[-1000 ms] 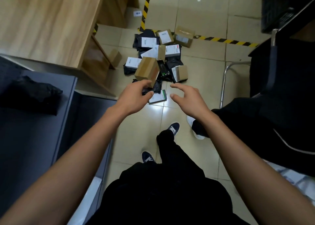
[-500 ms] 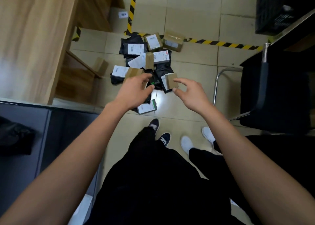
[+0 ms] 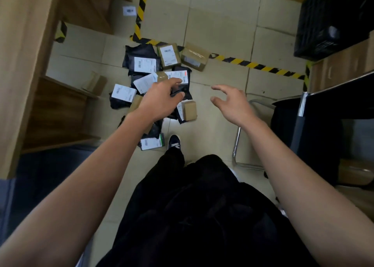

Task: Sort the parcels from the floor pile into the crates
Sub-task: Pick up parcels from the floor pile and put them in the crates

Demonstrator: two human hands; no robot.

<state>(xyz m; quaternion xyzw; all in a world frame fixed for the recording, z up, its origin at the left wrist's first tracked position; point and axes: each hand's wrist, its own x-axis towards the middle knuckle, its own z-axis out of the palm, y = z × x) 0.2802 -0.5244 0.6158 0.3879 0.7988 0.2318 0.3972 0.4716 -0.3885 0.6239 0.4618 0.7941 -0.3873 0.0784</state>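
Over the floor pile of black mailer bags and brown cardboard parcels point(image 3: 157, 78), our left hand point(image 3: 162, 102) and right hand point(image 3: 232, 104) hover, fingers spread and holding nothing.

- We see a pale tiled floor point(image 3: 222, 34) crossed by yellow-black hazard tape point(image 3: 257, 65).
- A wooden bench point(image 3: 18, 64) flanks our left.
- A metal-framed chair point(image 3: 299, 113) stands at our right.

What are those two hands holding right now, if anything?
Nothing. The left hand reaches over the parcel pile with loosely curled fingers, and the right hand hovers open above the floor.
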